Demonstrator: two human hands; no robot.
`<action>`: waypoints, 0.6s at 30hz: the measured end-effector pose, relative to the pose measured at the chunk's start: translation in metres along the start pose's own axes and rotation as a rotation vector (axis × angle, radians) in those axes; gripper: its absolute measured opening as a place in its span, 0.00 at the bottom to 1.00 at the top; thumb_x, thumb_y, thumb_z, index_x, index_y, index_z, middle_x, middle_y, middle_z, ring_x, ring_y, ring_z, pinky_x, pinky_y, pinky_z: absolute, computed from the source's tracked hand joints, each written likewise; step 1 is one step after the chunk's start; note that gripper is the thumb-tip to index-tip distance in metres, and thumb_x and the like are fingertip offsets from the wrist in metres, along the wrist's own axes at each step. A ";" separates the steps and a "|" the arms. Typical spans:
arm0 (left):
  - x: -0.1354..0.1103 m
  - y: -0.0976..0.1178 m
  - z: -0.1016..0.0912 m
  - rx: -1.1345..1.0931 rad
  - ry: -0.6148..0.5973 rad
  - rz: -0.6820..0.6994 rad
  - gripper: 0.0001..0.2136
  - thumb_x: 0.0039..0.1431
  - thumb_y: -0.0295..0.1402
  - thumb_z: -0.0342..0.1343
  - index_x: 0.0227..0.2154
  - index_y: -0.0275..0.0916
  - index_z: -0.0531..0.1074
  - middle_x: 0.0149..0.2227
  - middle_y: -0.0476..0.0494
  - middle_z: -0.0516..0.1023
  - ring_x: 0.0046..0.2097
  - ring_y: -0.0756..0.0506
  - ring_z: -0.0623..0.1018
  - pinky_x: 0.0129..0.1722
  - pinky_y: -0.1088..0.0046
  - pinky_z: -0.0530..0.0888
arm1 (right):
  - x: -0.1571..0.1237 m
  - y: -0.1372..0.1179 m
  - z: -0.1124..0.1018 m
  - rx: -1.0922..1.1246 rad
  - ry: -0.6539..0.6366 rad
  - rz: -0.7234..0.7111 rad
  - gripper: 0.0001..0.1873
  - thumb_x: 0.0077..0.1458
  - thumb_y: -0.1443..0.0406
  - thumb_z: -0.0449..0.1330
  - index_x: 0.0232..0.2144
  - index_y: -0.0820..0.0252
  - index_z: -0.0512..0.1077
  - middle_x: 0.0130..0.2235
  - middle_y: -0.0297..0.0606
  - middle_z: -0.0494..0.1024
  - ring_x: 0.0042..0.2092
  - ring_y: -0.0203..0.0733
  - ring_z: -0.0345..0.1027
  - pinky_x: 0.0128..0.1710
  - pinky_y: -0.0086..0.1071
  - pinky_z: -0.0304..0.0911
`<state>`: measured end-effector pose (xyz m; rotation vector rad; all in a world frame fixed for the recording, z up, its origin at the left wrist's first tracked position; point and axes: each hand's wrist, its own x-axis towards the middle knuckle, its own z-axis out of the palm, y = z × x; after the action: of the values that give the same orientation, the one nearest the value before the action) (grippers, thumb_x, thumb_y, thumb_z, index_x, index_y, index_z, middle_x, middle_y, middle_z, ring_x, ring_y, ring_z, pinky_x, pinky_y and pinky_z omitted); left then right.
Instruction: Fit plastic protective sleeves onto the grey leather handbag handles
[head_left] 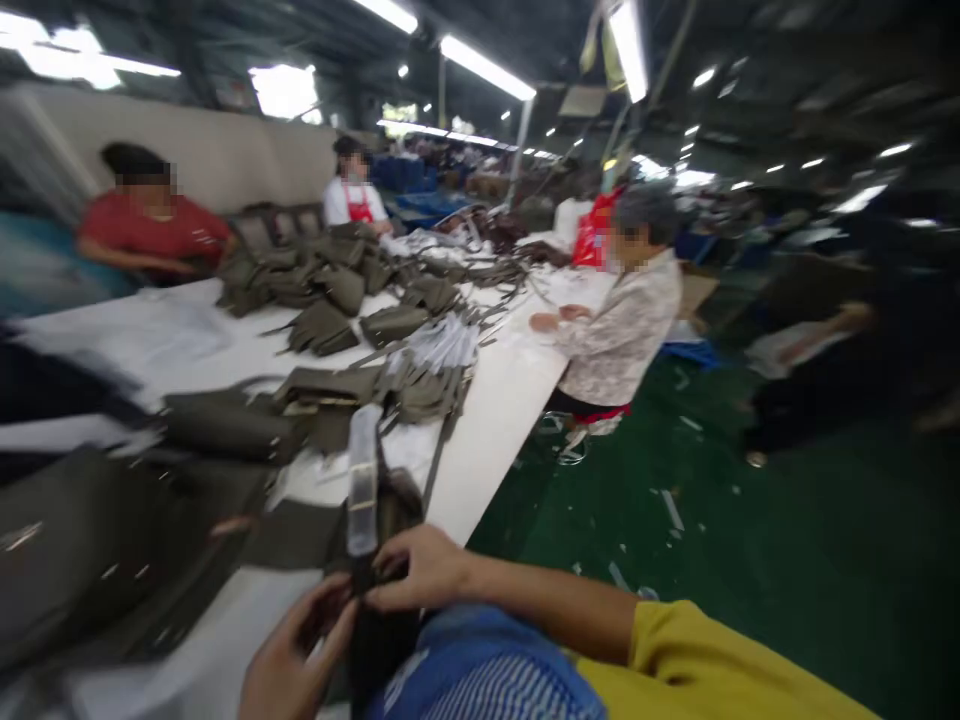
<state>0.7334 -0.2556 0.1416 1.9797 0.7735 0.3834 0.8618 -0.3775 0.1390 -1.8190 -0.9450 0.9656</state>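
Close to my body, my left hand (300, 645) and my right hand (424, 572) meet on a dark strap (363, 574), fingers curled and pinching it from either side. Above the fingers the strap runs up under a clear plastic sleeve (362, 480), which shows a pale metal-looking bar across it. Dark olive fabric hangs below my hands toward my lap. A larger dark olive bag piece (112, 540), blurred, lies to the left with small shiny fittings on it.
On the long white table (491, 410) lie a pile of olive bags (300, 275) and bundled straps with white wrapping (442, 345). A person in a patterned top (622, 320) sits at the right edge; two more people are across the table. Scraps litter the green floor (600, 520).
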 end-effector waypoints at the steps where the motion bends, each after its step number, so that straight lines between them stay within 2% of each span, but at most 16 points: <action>1: -0.013 0.000 -0.009 -0.059 -0.060 -0.056 0.17 0.46 0.48 0.60 0.36 0.44 0.75 0.34 0.48 0.81 0.36 0.41 0.80 0.37 0.65 0.79 | -0.002 -0.003 0.001 0.003 0.015 -0.027 0.18 0.42 0.59 0.66 0.36 0.61 0.77 0.33 0.36 0.80 0.36 0.40 0.74 0.35 0.27 0.68; 3: -0.024 0.002 -0.015 -0.194 -0.081 -0.109 0.15 0.48 0.42 0.60 0.38 0.40 0.75 0.37 0.44 0.81 0.39 0.42 0.80 0.42 0.66 0.77 | 0.000 -0.007 -0.002 0.030 0.014 -0.075 0.14 0.44 0.61 0.64 0.35 0.62 0.77 0.34 0.37 0.80 0.37 0.41 0.74 0.39 0.31 0.68; 6: -0.019 -0.001 -0.012 -0.293 -0.070 -0.111 0.11 0.51 0.36 0.59 0.37 0.38 0.75 0.37 0.43 0.80 0.39 0.45 0.79 0.42 0.70 0.76 | 0.009 -0.009 -0.006 0.069 -0.043 -0.076 0.13 0.47 0.61 0.62 0.34 0.63 0.76 0.34 0.39 0.80 0.38 0.44 0.74 0.40 0.34 0.68; 11: -0.018 0.001 -0.007 -0.275 -0.060 -0.108 0.10 0.53 0.32 0.57 0.38 0.36 0.75 0.37 0.43 0.80 0.39 0.47 0.78 0.42 0.72 0.75 | 0.008 -0.011 -0.009 0.077 -0.099 -0.070 0.12 0.48 0.60 0.62 0.33 0.62 0.75 0.35 0.39 0.80 0.39 0.44 0.74 0.42 0.34 0.67; 15: -0.019 0.001 -0.009 -0.227 -0.028 -0.048 0.09 0.53 0.32 0.57 0.37 0.37 0.76 0.40 0.42 0.78 0.41 0.47 0.77 0.44 0.71 0.74 | 0.008 -0.009 -0.010 0.086 -0.114 -0.075 0.13 0.48 0.59 0.61 0.35 0.62 0.75 0.35 0.39 0.80 0.39 0.44 0.74 0.41 0.34 0.67; 18: -0.016 0.000 -0.008 -0.269 -0.042 -0.087 0.09 0.53 0.32 0.58 0.37 0.36 0.76 0.38 0.42 0.78 0.40 0.47 0.77 0.43 0.71 0.74 | 0.009 -0.008 -0.011 0.109 -0.134 -0.098 0.14 0.49 0.58 0.61 0.35 0.63 0.74 0.36 0.40 0.80 0.39 0.44 0.73 0.41 0.35 0.67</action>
<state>0.7172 -0.2604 0.1465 1.6920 0.7379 0.3721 0.8737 -0.3702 0.1481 -1.6192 -1.0329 1.0668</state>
